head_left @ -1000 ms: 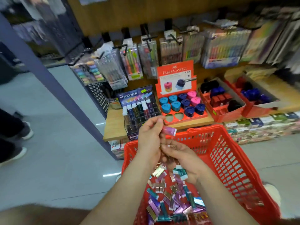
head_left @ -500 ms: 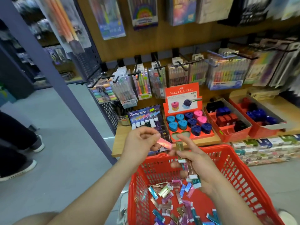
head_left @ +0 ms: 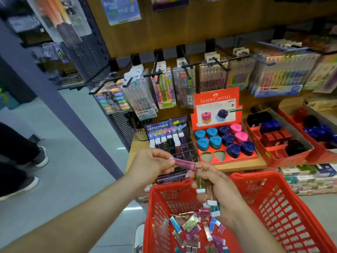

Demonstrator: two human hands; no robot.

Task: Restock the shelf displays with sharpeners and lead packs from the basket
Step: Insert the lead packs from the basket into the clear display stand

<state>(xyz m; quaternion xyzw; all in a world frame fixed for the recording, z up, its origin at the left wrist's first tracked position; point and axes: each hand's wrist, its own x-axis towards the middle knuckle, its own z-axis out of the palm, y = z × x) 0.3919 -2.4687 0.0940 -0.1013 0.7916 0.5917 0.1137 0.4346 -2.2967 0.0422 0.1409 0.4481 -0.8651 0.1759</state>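
Lead packs lie loose in the red basket, which sits just below the shelf edge. The left hand pinches 1 pink lead pack by its end, held level in front of the Hi-Polymer display. The right hand is curled round a bunch of packs above the basket, its fingertips at the pink pack's other end.
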